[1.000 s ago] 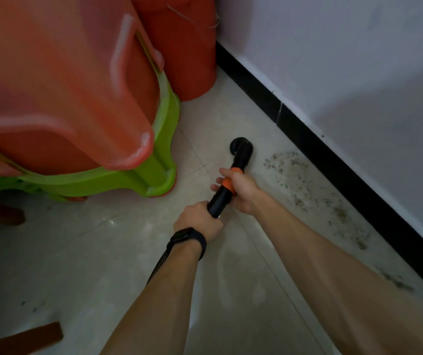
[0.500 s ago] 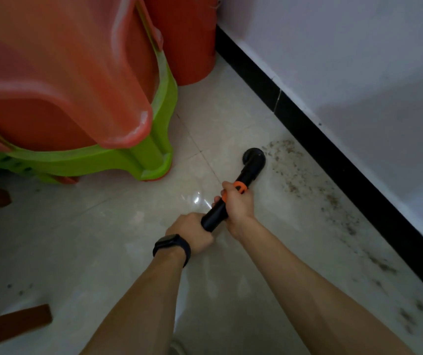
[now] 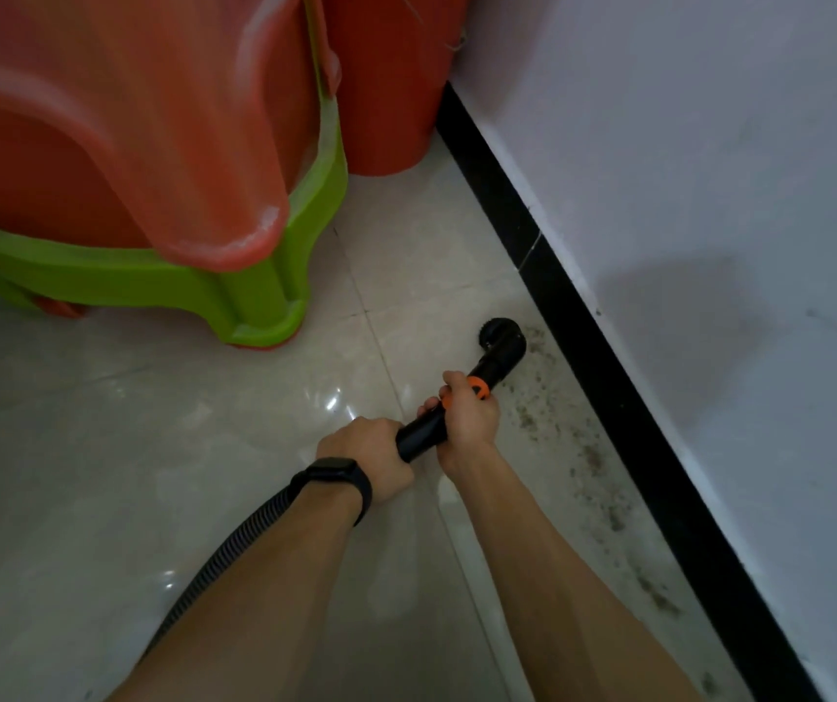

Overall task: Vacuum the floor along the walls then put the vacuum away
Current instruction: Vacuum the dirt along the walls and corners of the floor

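Both grips hold the vacuum wand (image 3: 419, 439) low over the tiled floor (image 3: 153, 448). The right grip (image 3: 467, 423) is curled round the tube just behind its orange collar (image 3: 478, 386). The left grip (image 3: 366, 458), a black watch (image 3: 335, 478) on its wrist, is wrapped round the rear end, where the ribbed hose (image 3: 234, 544) runs back under the forearm. The black nozzle (image 3: 502, 342) sits on the floor just beside the black baseboard (image 3: 609, 372), at the far end of a strip of dark debris (image 3: 590, 458) — it lies along the foot of the white wall (image 3: 710, 195). To the left, red stools (image 3: 127, 119) are stacked on a green stool (image 3: 254, 296) — a red bucket (image 3: 386, 93) stands behind them against the wall.
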